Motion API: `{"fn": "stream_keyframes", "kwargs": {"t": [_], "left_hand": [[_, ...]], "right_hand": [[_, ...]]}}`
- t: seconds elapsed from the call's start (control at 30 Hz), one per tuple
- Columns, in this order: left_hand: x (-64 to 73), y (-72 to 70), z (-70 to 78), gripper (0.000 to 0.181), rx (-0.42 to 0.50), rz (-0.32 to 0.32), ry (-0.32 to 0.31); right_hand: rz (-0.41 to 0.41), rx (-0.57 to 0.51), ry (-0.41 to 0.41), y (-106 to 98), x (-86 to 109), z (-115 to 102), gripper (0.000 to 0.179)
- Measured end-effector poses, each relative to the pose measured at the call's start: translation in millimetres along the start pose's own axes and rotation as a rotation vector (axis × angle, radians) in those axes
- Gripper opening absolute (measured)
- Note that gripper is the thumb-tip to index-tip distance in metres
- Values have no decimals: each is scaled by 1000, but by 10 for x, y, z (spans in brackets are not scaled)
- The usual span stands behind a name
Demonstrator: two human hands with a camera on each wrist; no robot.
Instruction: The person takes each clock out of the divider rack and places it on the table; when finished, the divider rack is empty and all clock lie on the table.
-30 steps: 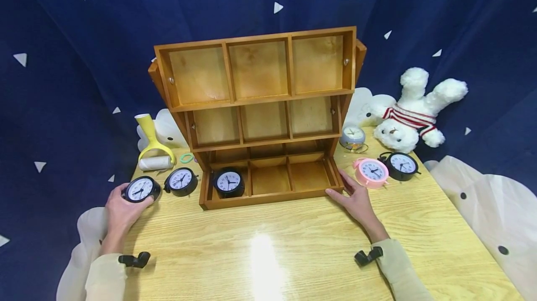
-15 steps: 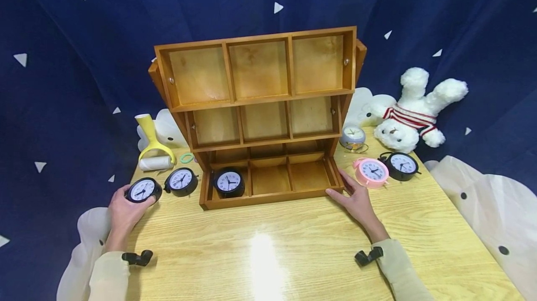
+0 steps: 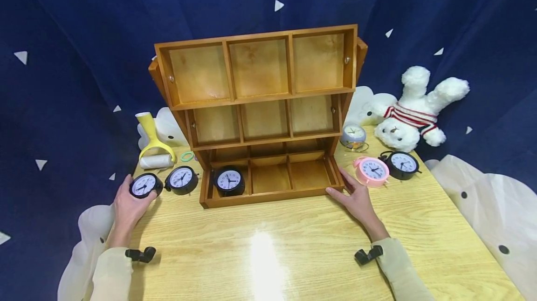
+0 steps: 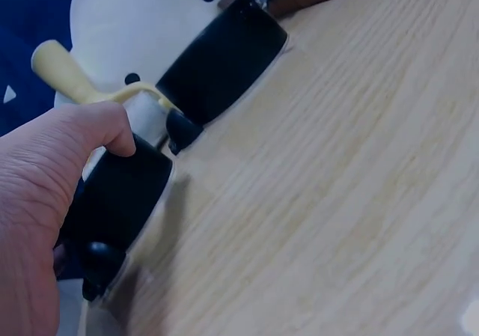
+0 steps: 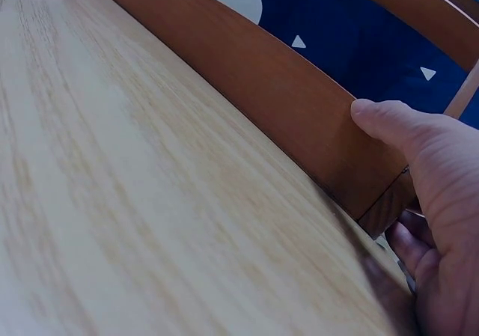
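Observation:
My left hand [image 3: 131, 205] grips a round black alarm clock [image 3: 143, 185] at the table's left edge, its white face up. In the left wrist view the thumb lies on the clock's black side [image 4: 123, 194]. A second black alarm clock [image 3: 182, 180] stands just to its right. My right hand [image 3: 356, 200] holds the front right corner of a tiered wooden organizer box [image 3: 268, 197], thumb on the front wall [image 5: 299, 119] and fingers round the side. Another black alarm clock [image 3: 229, 181] sits in the bottom tier's left compartment.
Right of the box stand a pink alarm clock [image 3: 372, 171], a black one [image 3: 402, 165] and a grey-blue one [image 3: 353, 137]. A white teddy bear [image 3: 413, 117] leans upside down behind them. A yellow lint roller [image 3: 155, 145] and a green band [image 3: 187, 157] lie back left.
My left hand has shifted slightly right and up with the black alarm clock, closer to the neighbouring clock. The right hand keeps its place on the box corner.

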State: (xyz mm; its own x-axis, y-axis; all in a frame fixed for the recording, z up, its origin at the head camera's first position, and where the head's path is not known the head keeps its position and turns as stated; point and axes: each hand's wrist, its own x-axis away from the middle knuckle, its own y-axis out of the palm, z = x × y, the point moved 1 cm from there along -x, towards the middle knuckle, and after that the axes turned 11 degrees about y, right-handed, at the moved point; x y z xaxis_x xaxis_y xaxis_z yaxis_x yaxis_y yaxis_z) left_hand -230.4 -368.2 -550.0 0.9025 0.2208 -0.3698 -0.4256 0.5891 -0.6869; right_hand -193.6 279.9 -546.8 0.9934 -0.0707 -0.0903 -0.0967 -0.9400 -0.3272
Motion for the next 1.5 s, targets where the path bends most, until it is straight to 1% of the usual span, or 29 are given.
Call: {"fn": "stream_keyframes", "kwargs": {"t": [0.1,0.2,0.27,0.3,0.37,0.5,0.67,0.8,0.9,1.0,1.13,1.23,1.3,1.37,1.4,1.43,1.5], "left_hand": [[-8,-12,98,100,28,33,25],[-18,-9,235,101,63,61,68],[-27,-3,339,99,72,60,92],[-27,0,388,97,74,53,98],[-26,-1,490,94,81,30,101],[-4,-11,670,91,101,-42,89],[45,6,887,91,109,-111,115],[82,52,1022,92,117,-140,152],[106,112,1122,93,139,-166,184],[125,197,1230,92,159,-201,218],[145,323,1358,93,166,-273,243],[154,405,1428,95,180,-330,238],[164,454,1461,96,192,-354,241],[175,500,1489,96,197,-342,274],[182,521,1502,95,185,-320,303],[189,544,1516,93,177,-292,333],[204,582,1548,88,154,-211,387]], "right_hand": [[-6,-13,-7,-4,-6,9,74],[-7,-19,-8,-7,-7,12,75],[-6,-19,-2,-10,-7,13,75],[-2,-18,-3,-7,-21,65,75],[8,-11,-1,3,-50,170,76],[22,-14,-18,22,-117,383,77],[11,-48,-26,19,-142,391,76],[13,-22,-2,14,-131,406,77],[6,-9,11,10,-109,362,77],[1,0,13,3,-68,204,76],[7,20,3,-2,-13,-9,73],[1,7,-2,3,-20,-32,73],[-5,-9,-9,11,-41,21,73],[-9,-28,-9,17,-78,133,74],[-8,-35,-13,19,-93,191,75],[-6,-38,-16,20,-104,241,75],[0,-48,-16,21,-130,351,77]]}}
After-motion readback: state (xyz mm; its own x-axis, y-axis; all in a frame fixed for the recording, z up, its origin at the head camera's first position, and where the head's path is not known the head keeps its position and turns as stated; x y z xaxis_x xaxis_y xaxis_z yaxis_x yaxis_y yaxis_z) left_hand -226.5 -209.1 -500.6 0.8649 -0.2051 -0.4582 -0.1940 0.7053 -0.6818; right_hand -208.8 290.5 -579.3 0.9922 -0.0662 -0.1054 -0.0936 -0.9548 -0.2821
